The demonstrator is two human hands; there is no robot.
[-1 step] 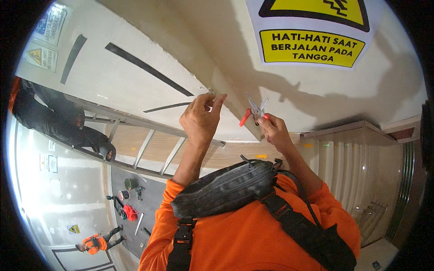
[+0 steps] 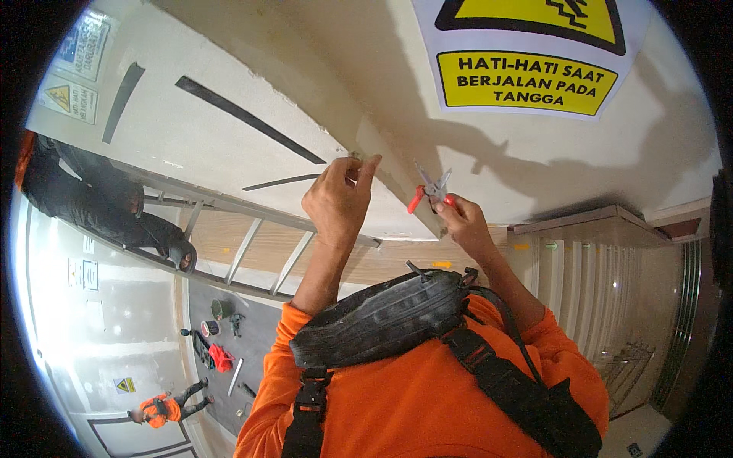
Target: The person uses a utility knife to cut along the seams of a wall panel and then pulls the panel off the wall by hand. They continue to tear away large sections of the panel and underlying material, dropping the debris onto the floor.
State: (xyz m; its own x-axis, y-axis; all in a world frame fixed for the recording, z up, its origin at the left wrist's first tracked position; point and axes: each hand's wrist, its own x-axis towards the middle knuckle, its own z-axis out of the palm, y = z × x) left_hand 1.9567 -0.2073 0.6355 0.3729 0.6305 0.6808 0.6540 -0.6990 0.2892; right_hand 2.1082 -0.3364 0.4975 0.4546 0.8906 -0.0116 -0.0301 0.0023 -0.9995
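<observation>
My left hand [image 2: 336, 200] is raised at the edge of a white wall ledge [image 2: 305, 114], its fingers curled and its thumb pointing up. Whatever the fingers hold, if anything, is too small or hidden to make out. To its right, my right hand [image 2: 464, 223] grips red-handled pliers [image 2: 434, 187] by the handles. Their pointed metal jaws are spread apart and point up towards the wall, touching nothing that I can see. A thin black strip [image 2: 279, 182] on the white surface runs up to my left hand. A wider black strip [image 2: 248, 116] lies above it.
An aluminium ladder [image 2: 244, 250] leans across the left, with another person's dark-trousered legs [image 2: 107, 206] on it. A yellow stair warning sign [image 2: 527, 80] hangs on the wall. Stairs [image 2: 580, 286] lie at right. Far below, a person in orange [image 2: 159, 411] stands near tools and a bucket [image 2: 221, 308].
My right hand and the pliers have shifted very slightly. My left hand is in nearly the same place.
</observation>
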